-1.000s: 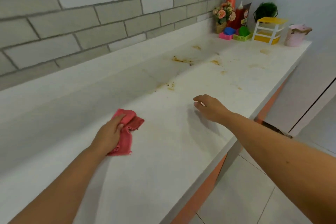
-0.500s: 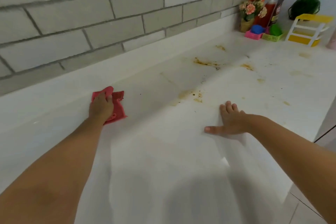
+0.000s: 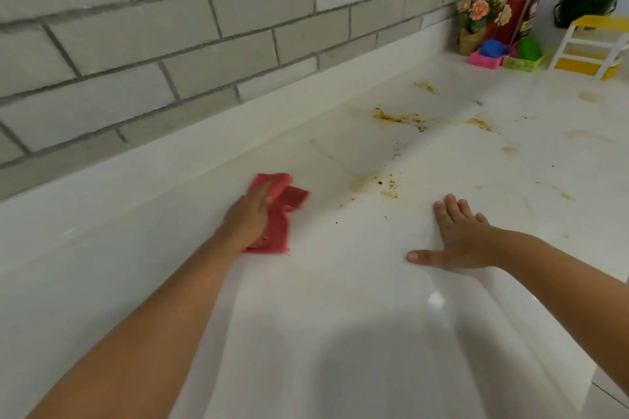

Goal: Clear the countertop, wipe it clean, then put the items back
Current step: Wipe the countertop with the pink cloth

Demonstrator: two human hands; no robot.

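The left hand (image 3: 250,218) presses a red cloth (image 3: 279,231) onto the white tabletop (image 3: 136,214) near the back edge, its grip closed on the bunched fabric. The right hand (image 3: 459,241) lies flat on the tabletop, its grip apart with the fingers spread. Brown stains (image 3: 384,185) lie just beyond the cloth. A flower pot (image 3: 476,20), a sauce bottle (image 3: 517,13) and a yellow rack (image 3: 592,51) stand in the far corner.

The white countertop (image 3: 340,333) bears a crumpled red cloth (image 3: 282,214) left of centre. Brown stains (image 3: 394,117) spread to its right and farther off. In the far right corner, close together, stand a flower pot (image 3: 471,39), pink tray (image 3: 483,59), green basket (image 3: 522,62) and yellow-and-white rack (image 3: 589,54).
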